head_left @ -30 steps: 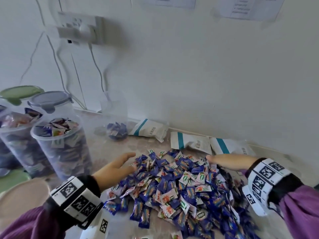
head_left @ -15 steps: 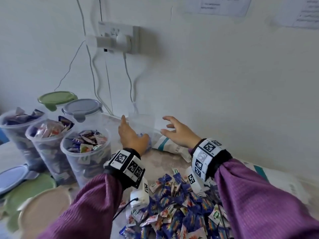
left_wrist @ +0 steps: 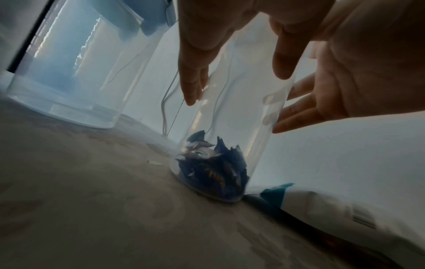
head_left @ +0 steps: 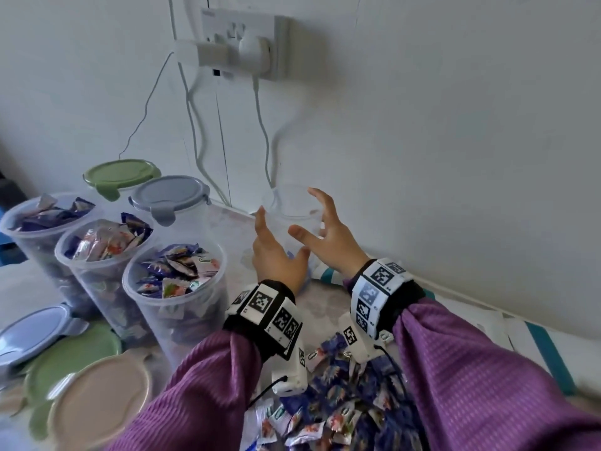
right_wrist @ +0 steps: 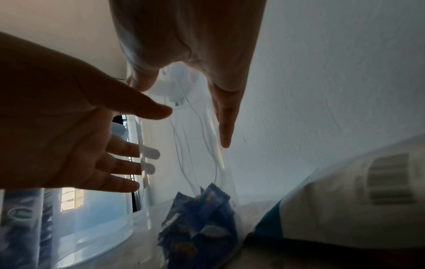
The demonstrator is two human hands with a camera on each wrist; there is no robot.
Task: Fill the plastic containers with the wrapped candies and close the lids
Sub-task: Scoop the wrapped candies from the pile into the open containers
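I judge clear container (head_left: 290, 212) light, thin-walled, slick, few candies (left_wrist: 210, 168) inside; grip mid-wall. Left hand (head_left: 279, 255), right hand (head_left: 328, 237) spread, grasping nothing.

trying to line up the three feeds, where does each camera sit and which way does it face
Head: on the head, looking down at both hands, purple sleeves, filled containers.
Left wrist: low by the table, facing the near-empty clear container; both hands show.
Right wrist: low, facing the wall; both hands show.
Shared: that container, few blue candies inside.

candy pile (head_left: 341, 402) partly behind purple sleeves (head_left: 487, 385), cut off below
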